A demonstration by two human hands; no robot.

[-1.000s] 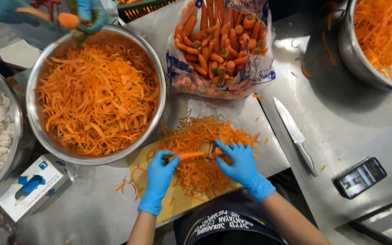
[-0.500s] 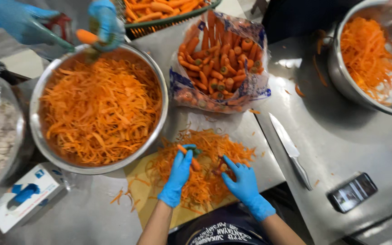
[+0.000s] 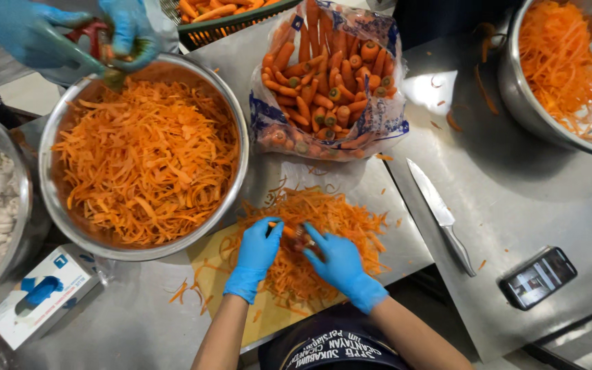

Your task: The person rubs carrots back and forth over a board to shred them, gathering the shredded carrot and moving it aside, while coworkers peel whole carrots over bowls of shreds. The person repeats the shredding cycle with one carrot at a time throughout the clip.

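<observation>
Head view: left hand [image 3: 257, 252] pinching a small carrot [image 3: 284, 230], right hand [image 3: 337, 261] with fingers curled round a peeler [image 3: 301, 240], both over the shred pile [image 3: 323, 226] on the cutting board [image 3: 217, 260] at the table's near edge, beside the big bowl [image 3: 238, 130].

My hands [image 3: 296, 257] wear thin, matt blue rubbery gloves. The surface [image 3: 515, 205] is brushed steel, dully shiny; the big bowl [image 3: 238, 123] is polished metal; the carrot bag [image 3: 378, 130] is glossy clear plastic.
</observation>
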